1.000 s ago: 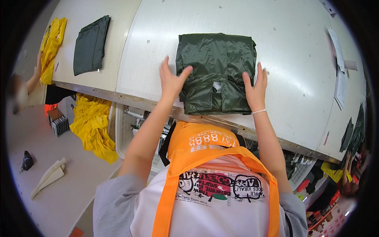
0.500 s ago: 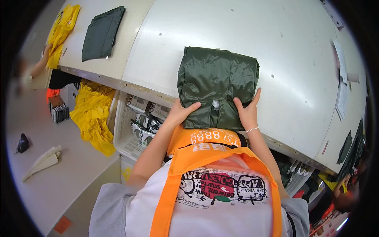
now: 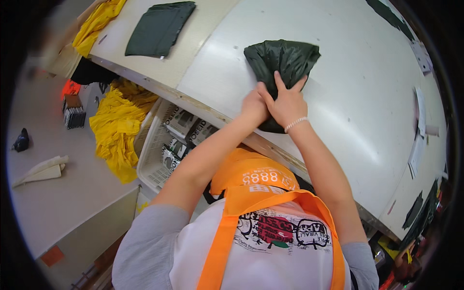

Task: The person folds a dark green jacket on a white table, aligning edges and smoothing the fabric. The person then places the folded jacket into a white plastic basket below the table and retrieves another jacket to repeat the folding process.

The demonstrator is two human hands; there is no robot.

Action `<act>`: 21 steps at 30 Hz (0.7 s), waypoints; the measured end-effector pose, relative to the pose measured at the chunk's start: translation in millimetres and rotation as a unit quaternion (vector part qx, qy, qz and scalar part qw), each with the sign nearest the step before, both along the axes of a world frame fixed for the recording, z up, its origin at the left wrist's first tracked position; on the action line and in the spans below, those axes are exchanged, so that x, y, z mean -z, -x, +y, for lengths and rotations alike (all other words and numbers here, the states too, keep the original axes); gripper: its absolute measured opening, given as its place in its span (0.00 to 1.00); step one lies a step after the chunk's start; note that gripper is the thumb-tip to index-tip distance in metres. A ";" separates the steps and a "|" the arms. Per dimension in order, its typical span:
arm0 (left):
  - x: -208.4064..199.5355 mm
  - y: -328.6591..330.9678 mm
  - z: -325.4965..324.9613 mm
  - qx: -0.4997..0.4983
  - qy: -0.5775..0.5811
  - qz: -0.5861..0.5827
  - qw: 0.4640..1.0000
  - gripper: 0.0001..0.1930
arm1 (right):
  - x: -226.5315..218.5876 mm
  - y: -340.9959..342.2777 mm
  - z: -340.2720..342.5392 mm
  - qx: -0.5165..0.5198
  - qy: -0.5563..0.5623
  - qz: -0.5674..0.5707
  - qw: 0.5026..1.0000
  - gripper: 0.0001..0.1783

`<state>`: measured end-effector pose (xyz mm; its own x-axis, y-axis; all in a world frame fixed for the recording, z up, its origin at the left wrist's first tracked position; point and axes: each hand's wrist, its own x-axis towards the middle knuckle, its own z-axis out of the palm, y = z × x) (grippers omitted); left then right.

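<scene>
A dark green garment point(image 3: 285, 53) of thin shiny fabric lies on the table, its far end fanned out and its folds drawn together toward my hands. My left hand point(image 3: 255, 104) is closed on the garment's left side, its fingertips partly hidden. Across the middle, my right hand point(image 3: 288, 104) presses down on the fabric with fingers spread and thumb reaching toward my left hand. The two hands touch or nearly touch. A small dark part of the garment shows below my wrists, near the table edge.
A flat stack of dark green folded fabric point(image 3: 159, 30) lies at the far left. Yellow fabric point(image 3: 113, 130) heaps beside a white basket point(image 3: 153, 157) of printed packets below the table edge. Another person's arm point(image 3: 63, 58) is beside yellow fabric at upper left. Papers point(image 3: 416, 150) line the right.
The garment, spread wide as a square before, is now narrowed and farther from me. My hands have come from its two sides to its middle. The view has shifted to the right.
</scene>
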<state>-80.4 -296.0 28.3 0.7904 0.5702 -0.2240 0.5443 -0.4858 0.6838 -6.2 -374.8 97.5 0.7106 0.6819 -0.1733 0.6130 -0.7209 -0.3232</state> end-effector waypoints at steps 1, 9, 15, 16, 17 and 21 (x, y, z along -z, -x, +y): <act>2.3 -1.8 5.0 0.162 -0.156 0.028 0.974 0.17 | 4.4 -0.7 20.1 -0.020 0.045 -0.047 0.998 0.47; 1.0 22.2 49.7 0.291 0.144 0.062 0.944 0.21 | 27.8 -5.7 95.4 -0.072 0.240 -0.139 0.958 0.51; 7.2 32.8 224.1 -0.051 -0.112 -0.041 0.992 0.10 | 58.4 20.2 97.7 -0.128 0.309 -0.228 0.915 0.38; 29.5 34.6 280.3 -0.134 -0.245 -0.166 0.946 0.12 | 45.4 21.8 102.5 -0.145 0.340 -0.195 0.909 0.40; 32.2 35.8 326.3 -0.112 -0.369 -0.111 0.916 0.21 | 46.0 19.6 100.5 -0.140 0.331 -0.188 0.914 0.42; 74.8 54.1 410.2 -0.120 -0.353 0.121 0.920 0.34 | 55.7 14.8 100.4 -0.144 0.297 -0.190 0.925 0.47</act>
<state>-134.4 114.3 -46.5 0.5989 0.7926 0.1148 0.7885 -0.6086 0.0887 -21.0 -274.4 41.7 0.6003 0.7174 -0.3535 0.7956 -0.4907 0.3552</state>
